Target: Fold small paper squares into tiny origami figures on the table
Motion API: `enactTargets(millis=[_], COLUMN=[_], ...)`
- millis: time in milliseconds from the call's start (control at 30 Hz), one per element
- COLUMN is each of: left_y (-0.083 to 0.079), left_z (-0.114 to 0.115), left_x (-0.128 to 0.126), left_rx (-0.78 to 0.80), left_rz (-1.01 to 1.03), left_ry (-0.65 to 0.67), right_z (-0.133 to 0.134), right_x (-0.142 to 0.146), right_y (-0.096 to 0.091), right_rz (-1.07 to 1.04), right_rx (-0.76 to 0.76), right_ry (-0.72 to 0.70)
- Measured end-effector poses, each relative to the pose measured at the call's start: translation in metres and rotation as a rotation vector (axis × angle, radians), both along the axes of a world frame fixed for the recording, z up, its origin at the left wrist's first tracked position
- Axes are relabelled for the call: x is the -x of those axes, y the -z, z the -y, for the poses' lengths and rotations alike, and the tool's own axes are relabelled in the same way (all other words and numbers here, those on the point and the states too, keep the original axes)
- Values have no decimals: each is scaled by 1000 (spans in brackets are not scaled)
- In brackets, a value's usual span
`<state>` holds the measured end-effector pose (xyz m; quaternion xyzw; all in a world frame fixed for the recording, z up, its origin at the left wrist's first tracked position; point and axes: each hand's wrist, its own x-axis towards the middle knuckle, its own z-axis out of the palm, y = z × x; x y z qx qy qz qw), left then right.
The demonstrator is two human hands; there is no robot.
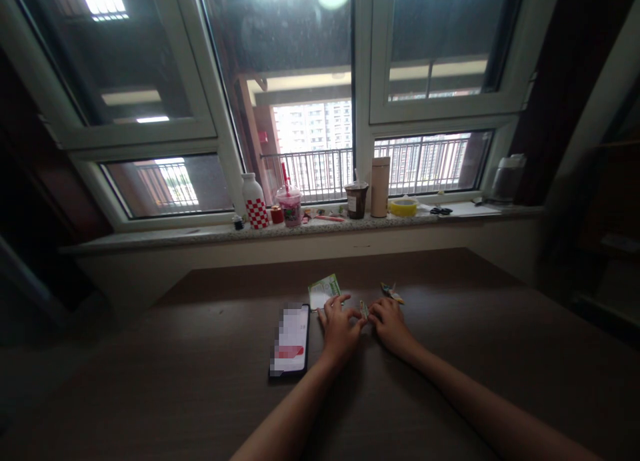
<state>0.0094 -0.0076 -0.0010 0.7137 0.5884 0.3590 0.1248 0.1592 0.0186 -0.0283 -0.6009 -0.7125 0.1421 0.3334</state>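
Over the table, my left hand [341, 329] and my right hand [391, 322] meet with their fingertips close together. A small printed piece of paper or card [364, 309] is pinched between them, looking folded or curled. My left thumb and index finger are on its left side, while the other left fingers spread over the edge of a green and white printed sheet [324, 290]. The right fingers are bent together at its right side and partly hide it. Just beyond my right hand lies another small colourful printed piece [393, 293].
A phone [291, 341] with a lit screen lies left of my left hand on the brown table [200, 354]. Along the windowsill [200, 236] stand a checkered bottle [256, 204], a pink cup [290, 206], a dark drink cup [356, 201], a tall tumbler [380, 188] and a yellow bowl [403, 208].
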Motion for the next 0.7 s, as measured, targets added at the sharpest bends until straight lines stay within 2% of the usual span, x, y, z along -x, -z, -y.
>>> enactTargets(millis=[267, 467, 700], left_y=[1, 2, 4], left_z=[2, 0, -1], left_x=[-5, -3, -3], left_rx=[-21, -54, -46], left_rz=[12, 46, 45], left_ry=[-70, -118, -72], right_z=[4, 5, 6], right_x=[1, -1, 1], right_y=[-5, -6, -6], right_rz=[-11, -65, -99], right_rx=[8, -71, -58], right_ry=[-68, -135, -122])
